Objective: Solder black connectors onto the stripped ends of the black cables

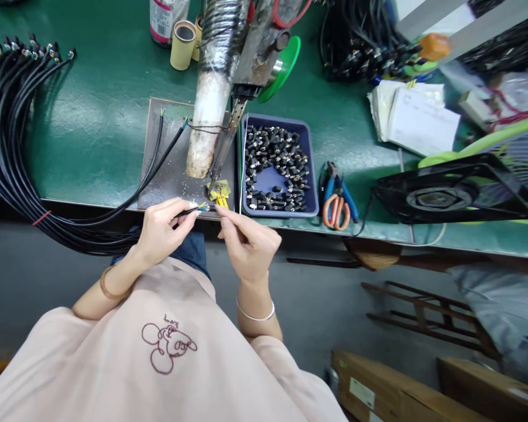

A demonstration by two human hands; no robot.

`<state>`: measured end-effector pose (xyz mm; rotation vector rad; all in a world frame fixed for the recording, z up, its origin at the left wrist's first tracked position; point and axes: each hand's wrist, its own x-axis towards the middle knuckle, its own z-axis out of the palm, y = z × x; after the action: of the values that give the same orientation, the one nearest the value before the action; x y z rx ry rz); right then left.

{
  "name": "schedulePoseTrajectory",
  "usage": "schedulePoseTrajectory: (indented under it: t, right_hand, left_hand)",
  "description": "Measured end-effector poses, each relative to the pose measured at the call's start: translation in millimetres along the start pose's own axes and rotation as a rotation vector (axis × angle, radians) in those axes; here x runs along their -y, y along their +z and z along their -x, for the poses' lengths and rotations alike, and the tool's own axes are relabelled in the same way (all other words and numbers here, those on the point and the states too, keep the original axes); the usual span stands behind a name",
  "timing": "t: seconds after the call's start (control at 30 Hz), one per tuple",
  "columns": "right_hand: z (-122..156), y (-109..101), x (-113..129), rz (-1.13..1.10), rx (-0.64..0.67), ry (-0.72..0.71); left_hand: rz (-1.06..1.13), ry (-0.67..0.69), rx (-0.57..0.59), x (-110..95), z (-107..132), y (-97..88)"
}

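My left hand (161, 230) pinches the end of a black cable (156, 170) whose stripped coloured wires (203, 206) stick out past my fingertips. My right hand (246, 241) is closed, its fingertips meeting those wire ends from the right; whether it holds anything is hidden. Both hands hover at the front edge of the green table (97, 117), just below a soldering iron tip (215, 176) and a yellow-taped holder (219, 190) on a grey metal plate (167, 176). A blue tray (310, 205) of small black connectors sits right of the plate.
A thick bundle of black cables (9, 129) drapes over the left table edge. Orange-handled scissors and blue pliers (337, 202) lie right of the tray. A black fan (453, 193), papers (416, 117) and more cables (361, 41) fill the right side. Cardboard boxes (400, 387) stand on the floor.
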<state>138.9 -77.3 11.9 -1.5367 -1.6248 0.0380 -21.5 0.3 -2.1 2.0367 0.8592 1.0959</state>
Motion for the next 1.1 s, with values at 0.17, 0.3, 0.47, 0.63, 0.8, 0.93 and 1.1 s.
schedulePoseTrajectory:
  t: [0.17, 0.3, 0.47, 0.63, 0.8, 0.93, 1.1]
  right_hand:
    - [-3, 3, 0, -0.053, 0.051, 0.052]
    - [-5, 6, -2, -0.092, 0.101, 0.026]
    - [-7, 4, -7, -0.124, -0.025, 0.22]
    - [-10, 2, -10, -0.293, 0.21, 0.368]
    - [-12, 5, -12, -0.149, 0.167, 0.09]
    - [-10, 4, -12, -0.015, 0.071, -0.036]
    - [-4, 2, -7, -0.347, -0.248, 0.153]
  left_hand:
    - [-0.006, 0.05, 0.02, -3, -1, -1.5]
    - [0.007, 0.134, 0.097, -2, -2, -2.6]
    - [0.003, 0.119, 0.06, -5, -3, -4.1]
    - [0.021, 0.103, 0.036, -5, -3, -2.9]
    - [0.084, -0.006, 0.024, -1, -1, 0.2]
    - [0.119, -0.071, 0.012, -2, -2, 0.3]
    - [0.15, -0.111, -0.019, -2, -4, 3.1]
